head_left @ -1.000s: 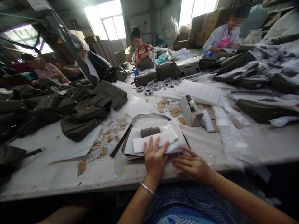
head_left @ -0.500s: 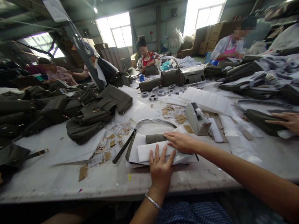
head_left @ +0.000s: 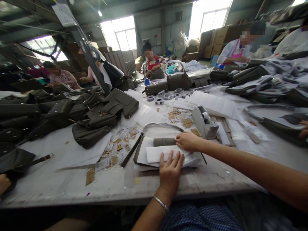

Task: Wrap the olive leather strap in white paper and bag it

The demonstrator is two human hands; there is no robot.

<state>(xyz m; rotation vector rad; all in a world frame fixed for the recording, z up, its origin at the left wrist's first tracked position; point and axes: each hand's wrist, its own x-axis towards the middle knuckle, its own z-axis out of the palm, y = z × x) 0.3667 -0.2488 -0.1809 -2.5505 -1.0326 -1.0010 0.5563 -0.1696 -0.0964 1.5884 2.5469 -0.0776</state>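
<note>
An olive handbag (head_left: 137, 153) lies flat near the table's front edge, covered with white wrapping paper (head_left: 156, 154). Its wrapped handle (head_left: 161, 124) arches behind it, and a dark strap (head_left: 130, 152) runs off to the left. My left hand (head_left: 170, 171) lies flat on the paper's near edge, fingers spread. My right hand (head_left: 189, 141) rests on top of the bag, fingers curled at the right end of a small olive roll (head_left: 165, 141).
A grey tape dispenser (head_left: 204, 123) stands just behind my right hand. Card tags (head_left: 117, 146) are scattered to the left, by a pile of olive bags (head_left: 96, 115). Tape rolls (head_left: 158, 101) and stacked white sheets (head_left: 211, 102) lie farther back. Another person's hand (head_left: 304, 128) reaches in at right.
My right hand has moved from the table's front edge up onto the bag and curled at the olive roll's end. My left hand has stayed flat on the paper.
</note>
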